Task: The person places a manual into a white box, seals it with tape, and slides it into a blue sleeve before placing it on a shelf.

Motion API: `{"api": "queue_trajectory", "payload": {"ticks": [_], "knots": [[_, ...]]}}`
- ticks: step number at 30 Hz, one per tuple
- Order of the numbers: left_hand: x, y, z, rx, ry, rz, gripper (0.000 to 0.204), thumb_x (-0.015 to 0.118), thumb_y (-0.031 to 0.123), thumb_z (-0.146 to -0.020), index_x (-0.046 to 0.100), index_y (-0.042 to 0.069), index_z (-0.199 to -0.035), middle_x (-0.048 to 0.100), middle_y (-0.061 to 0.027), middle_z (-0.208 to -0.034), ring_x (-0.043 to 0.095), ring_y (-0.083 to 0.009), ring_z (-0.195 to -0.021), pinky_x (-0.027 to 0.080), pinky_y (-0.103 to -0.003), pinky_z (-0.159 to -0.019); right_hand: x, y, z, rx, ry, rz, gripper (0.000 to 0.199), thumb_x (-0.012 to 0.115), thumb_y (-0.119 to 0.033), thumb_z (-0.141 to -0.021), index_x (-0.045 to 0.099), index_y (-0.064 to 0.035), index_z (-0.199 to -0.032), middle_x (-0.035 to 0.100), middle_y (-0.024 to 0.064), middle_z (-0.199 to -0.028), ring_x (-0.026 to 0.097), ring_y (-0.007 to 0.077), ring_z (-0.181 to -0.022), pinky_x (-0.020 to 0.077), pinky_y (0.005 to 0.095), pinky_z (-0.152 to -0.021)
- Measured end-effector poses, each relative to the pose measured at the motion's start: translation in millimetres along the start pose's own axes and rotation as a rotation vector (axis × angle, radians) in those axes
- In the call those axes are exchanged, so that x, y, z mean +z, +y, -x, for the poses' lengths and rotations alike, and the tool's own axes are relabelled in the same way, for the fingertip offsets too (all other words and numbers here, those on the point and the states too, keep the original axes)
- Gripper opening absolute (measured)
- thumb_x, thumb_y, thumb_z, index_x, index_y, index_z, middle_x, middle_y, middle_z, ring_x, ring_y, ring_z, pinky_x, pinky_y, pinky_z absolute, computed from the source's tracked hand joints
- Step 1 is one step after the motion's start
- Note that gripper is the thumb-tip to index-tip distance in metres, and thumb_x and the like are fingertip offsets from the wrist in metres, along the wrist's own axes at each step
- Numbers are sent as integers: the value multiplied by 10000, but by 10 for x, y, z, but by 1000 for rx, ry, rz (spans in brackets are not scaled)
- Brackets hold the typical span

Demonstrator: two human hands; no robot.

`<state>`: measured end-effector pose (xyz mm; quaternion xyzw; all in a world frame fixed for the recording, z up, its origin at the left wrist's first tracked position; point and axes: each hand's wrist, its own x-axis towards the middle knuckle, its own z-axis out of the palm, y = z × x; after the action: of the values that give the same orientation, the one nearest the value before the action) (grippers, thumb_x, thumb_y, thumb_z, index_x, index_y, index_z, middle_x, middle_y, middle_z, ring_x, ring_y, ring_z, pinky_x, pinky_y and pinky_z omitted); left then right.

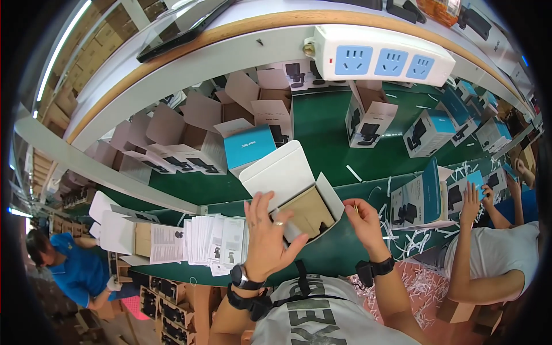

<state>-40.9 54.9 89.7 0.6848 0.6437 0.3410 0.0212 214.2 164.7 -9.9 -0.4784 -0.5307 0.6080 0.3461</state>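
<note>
Flanking one box (287,185): two hands (265,237) (366,227)

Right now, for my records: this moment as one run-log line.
box: open, brown insert inside | left hand: spread, at its left side | right hand: by right flap, grip unclear

Green bench (322,129) | open white carton (282,172) | leaflet stack (215,238) | blue-topped boxes (250,149) | paper strips (353,173)
</note>
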Motion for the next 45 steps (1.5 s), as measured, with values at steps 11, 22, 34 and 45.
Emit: {"api": "queue_trajectory", "payload": {"ticks": [11,22,34,45], "knots": [[601,-385,888,-460,226,604,797,772,91,-886,348,-55,-1545,454,-287,-1511,493,-361,-1391,397,-454,-1171,548,355,268,-167,-17,349,579,890,-219,-867,566,8,-1290,648,81,-1174,662,170,-1018,572,290,-827],[664,-448,1192,-599,164,641,622,717,45,-916,434,-35,-1464,576,-168,-1295,608,-258,-1140,504,-381,-1015,577,311,418,-250,48,339,597,897,-190,-857,547,-20,-1310,639,68,-1074,622,100,-856,528,248,-708],[312,-321,1194,-338,248,234,529,827,76,-841,560,0,-1291,614,-129,-1006,597,-254,-708,525,-344,-641,602,285,440,-270,52,368,575,886,-169,-862,547,-27,-1305,616,16,-933,504,51,-688,421,230,-592],[427,-329,903,-241,154,93,679,802,98,-879,497,-44,-1469,523,-308,-1416,607,-477,-1188,524,-487,-995,571,460,401,-173,62,182,583,876,-159,-872,533,-13,-1320,647,39,-925,605,98,-745,491,259,-657]]}}
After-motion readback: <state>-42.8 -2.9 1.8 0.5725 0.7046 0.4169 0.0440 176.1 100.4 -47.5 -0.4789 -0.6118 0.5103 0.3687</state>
